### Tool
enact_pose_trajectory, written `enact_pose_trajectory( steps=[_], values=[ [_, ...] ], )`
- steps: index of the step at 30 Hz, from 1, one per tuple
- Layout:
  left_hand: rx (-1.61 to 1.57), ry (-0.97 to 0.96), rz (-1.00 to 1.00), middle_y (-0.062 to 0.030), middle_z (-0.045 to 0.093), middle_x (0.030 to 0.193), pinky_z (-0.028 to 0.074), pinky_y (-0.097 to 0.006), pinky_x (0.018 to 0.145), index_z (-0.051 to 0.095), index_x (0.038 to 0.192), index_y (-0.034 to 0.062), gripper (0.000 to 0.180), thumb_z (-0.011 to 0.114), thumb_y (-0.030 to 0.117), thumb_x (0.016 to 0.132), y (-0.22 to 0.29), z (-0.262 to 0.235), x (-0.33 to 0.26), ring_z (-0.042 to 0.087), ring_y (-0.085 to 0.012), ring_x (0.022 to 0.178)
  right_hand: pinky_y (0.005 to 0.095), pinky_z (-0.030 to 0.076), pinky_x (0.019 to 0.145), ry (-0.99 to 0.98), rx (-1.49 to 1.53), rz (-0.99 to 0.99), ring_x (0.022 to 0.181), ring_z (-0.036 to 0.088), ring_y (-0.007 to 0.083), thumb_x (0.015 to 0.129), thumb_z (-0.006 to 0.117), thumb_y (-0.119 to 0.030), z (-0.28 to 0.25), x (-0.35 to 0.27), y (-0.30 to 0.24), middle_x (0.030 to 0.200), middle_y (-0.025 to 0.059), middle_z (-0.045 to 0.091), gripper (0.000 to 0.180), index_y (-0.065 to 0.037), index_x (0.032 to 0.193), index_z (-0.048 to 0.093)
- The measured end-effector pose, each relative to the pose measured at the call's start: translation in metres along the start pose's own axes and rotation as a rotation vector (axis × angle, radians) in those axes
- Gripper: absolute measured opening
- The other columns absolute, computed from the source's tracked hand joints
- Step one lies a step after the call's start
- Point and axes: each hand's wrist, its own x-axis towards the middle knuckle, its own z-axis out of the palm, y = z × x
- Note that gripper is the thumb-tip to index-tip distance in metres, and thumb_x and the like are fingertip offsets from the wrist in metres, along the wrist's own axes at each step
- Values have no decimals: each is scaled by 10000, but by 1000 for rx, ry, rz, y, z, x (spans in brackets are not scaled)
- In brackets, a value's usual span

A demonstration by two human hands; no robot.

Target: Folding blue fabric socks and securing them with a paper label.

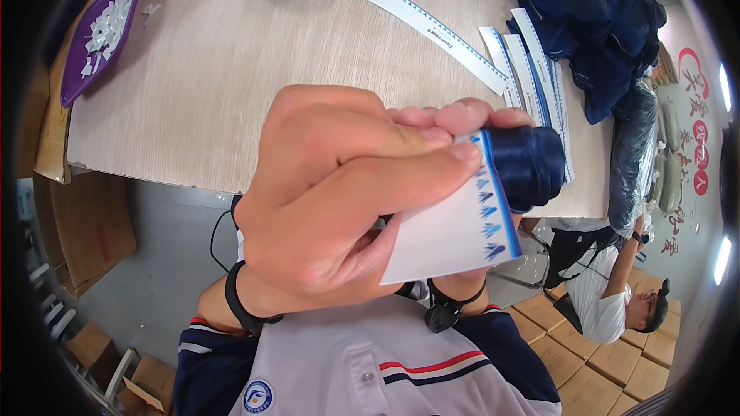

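A white paper band (455, 239) with blue printed marks along its edge is pinched between the thumb and fingers of my left hand (324, 177). It lies against a folded or rolled bundle of navy fabric (530, 166), which sticks out past the band's blue edge on the right. Behind the band, my right hand (465, 114) is closed round the bundle; its fingertips show at the far side, while the palm is hidden. How far the band goes round the fabric cannot be seen.
Several more paper bands (435, 35) lie on the wooden table (193, 69), near a heap of navy garments (570, 23). A purple tray (75, 81) of small white pieces stands at far left. A person (609, 293) is at right by stacked cartons (570, 347); a cardboard box (92, 227) stands below left.
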Motion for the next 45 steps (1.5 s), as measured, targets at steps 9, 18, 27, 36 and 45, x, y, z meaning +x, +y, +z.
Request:
enact_pose_trajectory(
  steps=[9,18,27,36,45],
  values=[
    [53,7,-22,-79,684,981,526,-336,718,758,996,49,336,906,30,695,4,-2,-15,589,-237,845,518,526,1052,90,22,114,1204,640,397,806,887,-145,9,-9,-3,1263,300,619,719,5,1338,426],
    [354,42,263,-119,728,1187,554,-325,849,749,1134,17,473,827,-57,673,-27,7,-22,666,-276,999,545,418,1165,222,15,225,1404,472,460,977,692,-180,6,3,-3,1554,316,407,652,22,1516,388],
    [161,-45,154,-232,706,1274,535,-353,899,716,1238,-27,475,822,74,786,-21,13,-17,655,-337,1047,407,390,1178,28,-36,168,1397,502,266,951,726,-162,-12,14,-14,1560,208,453,671,41,1508,411],
    [197,-95,122,-201,740,1215,499,-340,901,734,1203,-19,472,836,101,758,-20,12,-16,651,-302,996,405,435,1155,60,142,227,1386,517,241,1015,654,-229,-23,12,-8,1563,136,462,635,-7,1546,385],
    [244,-57,79,-168,756,1179,488,-340,901,763,1137,3,402,835,89,751,-24,13,-12,641,-283,977,428,488,1098,82,105,207,1351,545,316,1025,640,-239,-8,23,-5,1474,191,520,571,20,1487,426]
  ],
)
